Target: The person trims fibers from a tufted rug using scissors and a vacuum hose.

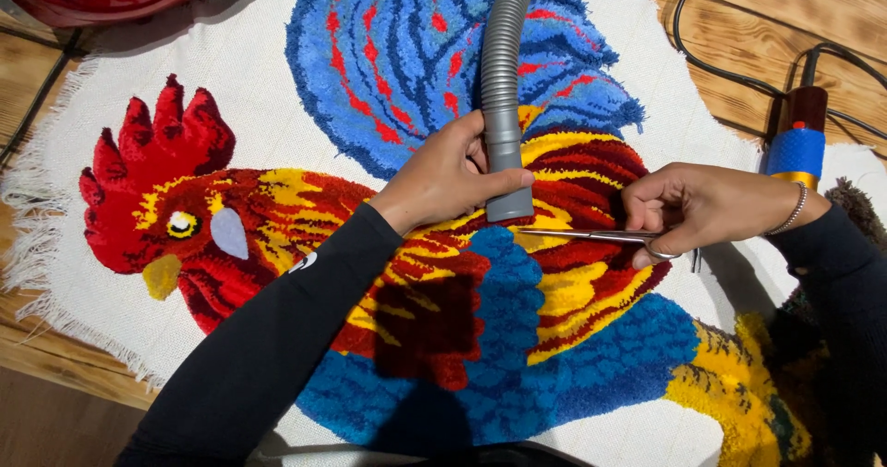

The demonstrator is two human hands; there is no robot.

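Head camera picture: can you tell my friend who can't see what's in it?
A left hand holds a grey vacuum hose upright against a colourful tufted rooster rug, while the right hand holds thin scissors flat over the yellow and red pile.

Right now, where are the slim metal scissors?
In the head view, right of centre: the slim metal scissors are in the right hand, blades pointing left under the grey ribbed hose's mouth.

A wooden floor (748, 51) of pale planks carried a tufted rooster rug (277, 88) beneath both gripping hands. Beyond the right-hand grip, black cables (711, 60) lay on the boards.
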